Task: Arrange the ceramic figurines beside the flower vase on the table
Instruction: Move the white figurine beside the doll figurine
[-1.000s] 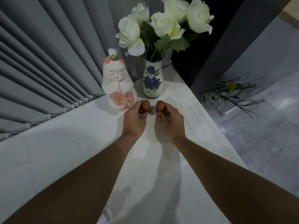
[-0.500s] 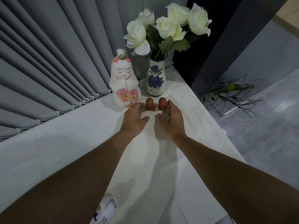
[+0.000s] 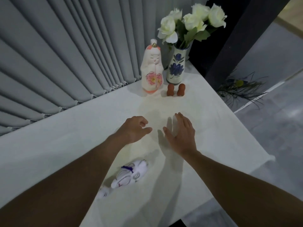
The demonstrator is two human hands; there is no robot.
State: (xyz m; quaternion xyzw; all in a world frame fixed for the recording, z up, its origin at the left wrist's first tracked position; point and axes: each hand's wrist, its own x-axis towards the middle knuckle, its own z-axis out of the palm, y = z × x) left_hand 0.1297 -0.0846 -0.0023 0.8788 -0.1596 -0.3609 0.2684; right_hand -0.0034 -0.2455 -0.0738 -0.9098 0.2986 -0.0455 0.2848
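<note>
Fingers [image 3: 177,119] of both hands are hovering loosely spread, gripping nothing; next, I judge, the lying white figurine [image 3: 129,175] is needing pickup.

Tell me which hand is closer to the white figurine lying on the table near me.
Left. The left hand is above and just left of the white figurine; the right hand sits farther off to its upper right.
</note>
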